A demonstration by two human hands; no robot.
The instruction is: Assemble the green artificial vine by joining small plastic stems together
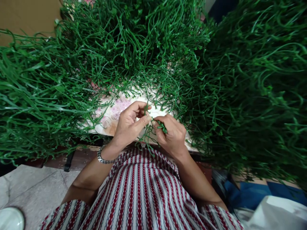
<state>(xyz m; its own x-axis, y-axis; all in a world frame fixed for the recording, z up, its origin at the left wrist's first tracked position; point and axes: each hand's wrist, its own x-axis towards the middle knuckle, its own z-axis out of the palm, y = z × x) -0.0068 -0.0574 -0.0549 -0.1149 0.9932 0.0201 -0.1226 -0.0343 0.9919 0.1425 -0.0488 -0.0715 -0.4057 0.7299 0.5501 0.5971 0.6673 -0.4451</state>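
Left hand [130,123] and right hand [169,134] brought together just above the near edge of the worktop [81,156], fingertips almost touching. Pinched between them: a small sprig of thin green plastic stems [161,125], thumb and forefinger of the left hand closed on one end, fingers of the right hand curled round the other. Probably one short branched piece, though too tangled with loose strands beneath to tell for certain. Silver metal link bracelet [103,158] on the left wrist.

Under the hands, a pale cloth printed with pink and purple flowers [115,110], spread on the worktop and showing only in a small patch near the middle. All around that patch, heaped masses of long green plastic grass-like stems [134,48]: one pile along the left side [35,95], one across the far edge, and a darker, denser one filling the whole right side [251,95]. Strands from these piles spilling over the cloth and brushing the fingers.

Close to the camera, a red-and-white striped shirt [141,198]. Grey stone floor [33,188] at lower left, with the rim of a white round dish [9,218] in the corner. Blue fabric [249,195] and a white sheet [275,212] at lower right. Brown cardboard surface [28,16] beyond the far left corner.
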